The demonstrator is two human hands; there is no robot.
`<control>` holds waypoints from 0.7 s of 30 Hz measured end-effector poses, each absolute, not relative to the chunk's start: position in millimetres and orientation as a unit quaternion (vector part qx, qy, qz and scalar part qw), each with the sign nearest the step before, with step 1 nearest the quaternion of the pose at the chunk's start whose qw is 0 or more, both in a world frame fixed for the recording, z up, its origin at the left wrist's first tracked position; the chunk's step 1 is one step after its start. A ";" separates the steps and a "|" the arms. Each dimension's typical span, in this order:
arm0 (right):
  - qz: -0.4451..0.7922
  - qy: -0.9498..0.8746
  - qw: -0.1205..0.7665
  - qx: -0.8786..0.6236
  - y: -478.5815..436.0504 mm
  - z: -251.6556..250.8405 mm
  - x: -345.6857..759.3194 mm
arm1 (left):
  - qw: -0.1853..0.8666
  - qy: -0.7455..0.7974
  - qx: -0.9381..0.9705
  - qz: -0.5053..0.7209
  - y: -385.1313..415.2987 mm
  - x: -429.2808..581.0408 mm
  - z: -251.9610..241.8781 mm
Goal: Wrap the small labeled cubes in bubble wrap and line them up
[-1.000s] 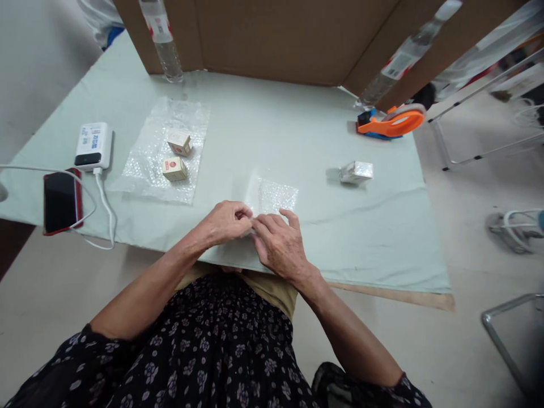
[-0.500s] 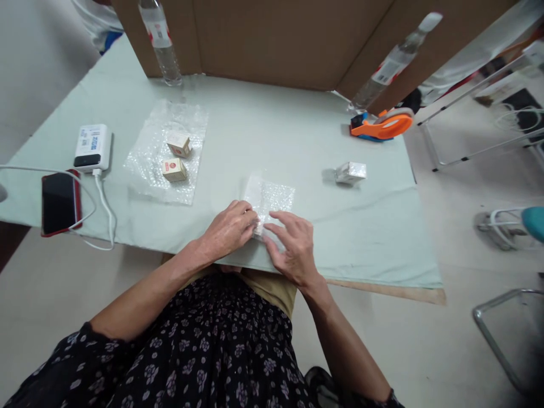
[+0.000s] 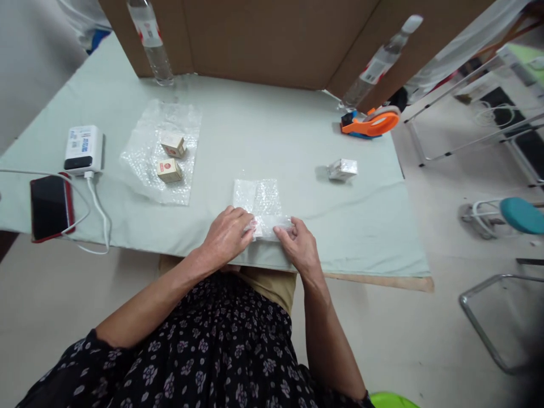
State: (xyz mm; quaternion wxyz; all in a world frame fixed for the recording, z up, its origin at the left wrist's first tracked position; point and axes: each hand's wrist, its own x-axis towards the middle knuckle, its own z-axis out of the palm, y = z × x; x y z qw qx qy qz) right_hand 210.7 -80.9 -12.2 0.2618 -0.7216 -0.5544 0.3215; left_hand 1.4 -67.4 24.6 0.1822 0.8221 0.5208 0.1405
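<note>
Green tablecloth [image 3: 263, 130], left hand [image 3: 225, 235], right hand [image 3: 300, 247], gripping bubble wrap bundle [image 3: 270, 224]

A table draped in pale green cloth [image 3: 263, 124] fills the middle of the frame, backed along the top edge by tall brown cardboard panels [image 3: 255, 39]. A plain white wall [image 3: 25, 73] shows at upper left. Smooth beige flooring [image 3: 425, 340] spreads below and to the right, where a teal round stool seat [image 3: 522, 215] and a bent chrome tube frame [image 3: 476, 323] stand under even, soft light.
</note>
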 end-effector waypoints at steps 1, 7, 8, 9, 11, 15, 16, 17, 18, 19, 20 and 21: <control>0.325 -0.547 0.274 -0.721 -78.2 -14.9 209.1 | 0.177 0.522 0.823 0.138 -67.6 1.4 25.1; 0.407 -0.507 0.337 -0.681 -72.5 -22.4 201.3 | 0.166 0.510 0.831 0.149 -68.2 1.2 24.5; 0.417 -0.503 0.346 -0.673 -72.4 -21.3 199.8 | 0.170 0.506 0.831 0.152 -67.6 1.1 24.0; 0.420 -0.501 0.355 -0.668 -72.3 -19.6 198.0 | 0.175 0.503 0.832 0.156 -66.9 1.0 23.5; 0.412 -0.501 0.371 -0.664 -72.0 -15.2 193.9 | 0.187 0.496 0.833 0.159 -65.0 1.0 22.5; 0.407 -0.509 0.397 -0.647 -71.4 -4.3 182.2 | 0.204 0.491 0.834 0.144 -61.6 1.9 22.7; 0.409 -0.512 0.399 -0.641 -71.2 -1.5 178.8 | 0.205 0.491 0.835 0.139 -61.0 2.2 23.1; 0.412 -0.516 0.397 -0.637 -71.1 1.2 175.2 | 0.206 0.490 0.836 0.134 -60.5 2.6 23.6; 0.414 -0.520 0.393 -0.635 -71.0 3.8 171.7 | 0.206 0.489 0.838 0.130 -60.1 3.0 24.0; 0.415 -0.524 0.389 -0.633 -70.8 6.1 168.3 | 0.206 0.487 0.839 0.126 -59.8 3.3 24.3; 0.416 -0.527 0.384 -0.633 -70.7 8.0 165.1 | 0.207 0.485 0.841 0.123 -59.6 3.5 24.4; 0.416 -0.529 0.381 -0.633 -70.6 9.5 162.2 | 0.207 0.484 0.841 0.122 -59.5 3.5 24.3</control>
